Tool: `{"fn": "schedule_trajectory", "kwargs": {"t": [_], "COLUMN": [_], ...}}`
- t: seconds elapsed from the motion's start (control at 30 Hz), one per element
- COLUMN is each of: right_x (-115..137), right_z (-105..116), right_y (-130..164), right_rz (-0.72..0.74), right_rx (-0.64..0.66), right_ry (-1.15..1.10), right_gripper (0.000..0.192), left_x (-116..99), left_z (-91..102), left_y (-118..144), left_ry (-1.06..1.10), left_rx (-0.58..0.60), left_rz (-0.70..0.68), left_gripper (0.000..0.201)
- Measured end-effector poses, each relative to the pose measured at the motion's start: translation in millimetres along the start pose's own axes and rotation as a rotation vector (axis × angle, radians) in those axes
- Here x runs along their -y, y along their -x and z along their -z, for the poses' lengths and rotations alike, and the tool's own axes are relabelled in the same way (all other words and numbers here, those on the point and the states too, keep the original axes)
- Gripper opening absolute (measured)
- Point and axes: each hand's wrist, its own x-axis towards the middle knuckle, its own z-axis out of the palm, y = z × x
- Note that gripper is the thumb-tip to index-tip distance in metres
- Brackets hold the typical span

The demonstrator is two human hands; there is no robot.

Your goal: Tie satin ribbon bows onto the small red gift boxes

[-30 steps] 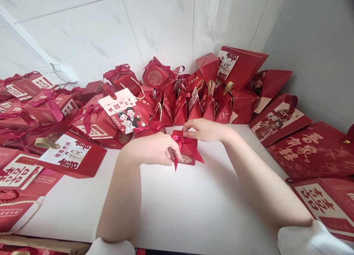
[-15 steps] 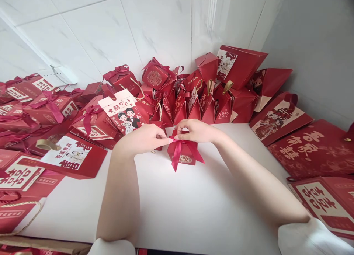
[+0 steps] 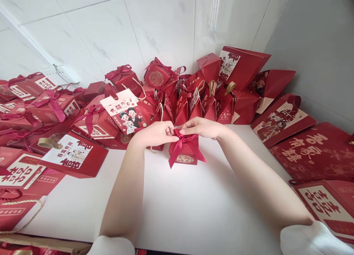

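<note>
A small red gift box [image 3: 183,159] with a gold round emblem on its front stands on the white table in front of me. Across its top lies a dark pink satin ribbon [image 3: 190,145], knotted, with two tails fanning down over the front. My left hand [image 3: 159,133] is closed at the ribbon's left side, thumb stretched towards the knot. From the other side my right hand [image 3: 199,128] pinches the ribbon just behind the knot. My fingers partly hide the top of the box.
Red gift boxes [image 3: 51,105] with ribbons crowd the left. Several upright red boxes [image 3: 195,104] line the back against the tiled wall [image 3: 163,26]. Larger red boxes [image 3: 306,152] lie along the right. The white table [image 3: 210,210] stretches between my forearms.
My fingers have shifted on the ribbon, and the knot now shows between them. The tails spread wider over the box front. The view has moved slightly.
</note>
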Motion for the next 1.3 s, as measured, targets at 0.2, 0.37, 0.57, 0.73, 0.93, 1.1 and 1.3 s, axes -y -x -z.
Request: {"fn": "schedule_trajectory", "kwargs": {"t": [0.2,0.37,0.57,0.73,0.93,1.1,1.3], "right_x": [-3.5,-2.5,-1.8,-3.3,-4.9,1.9,11.6], "right_z": [1.3,2.1,0.2,0.4,-0.6,4.4,18.3], "right_y": [-1.2,-0.3,-1.6,-2.6,-3.0,4.1,20.5], "right_rz": [0.007,-0.001,0.013,0.011,0.04,0.051,-0.013], "right_rx": [0.005,0.026,0.006,0.023,0.065,0.015,0.03], "right_ry": [0.054,0.228,0.239,0.184,0.072,0.14,0.397], "right_gripper": [0.044,0.041,0.033,0.033,0.039,0.038,0.038], "left_x": [-1.2,-1.4,-5.5,-4.5,2.5,6.0,-5.6], "left_z": [-2.5,-3.7,-5.2,-5.4,-7.2,-0.8,-3.4], "left_y": [-4.6,-3.8,-1.8,-4.0,-9.4,-1.6,1.0], "left_ry": [-0.05,-0.085,-0.087,-0.121,-0.098,-0.038,-0.034], "left_rx": [-0.085,-0.003,0.06,0.032,-0.037,-0.027,-0.122], "left_rz": [-0.03,0.075,0.123,0.089,0.081,0.052,-0.169], "left_gripper": [0.027,0.034,0.039,0.026,0.018,0.035,0.033]}}
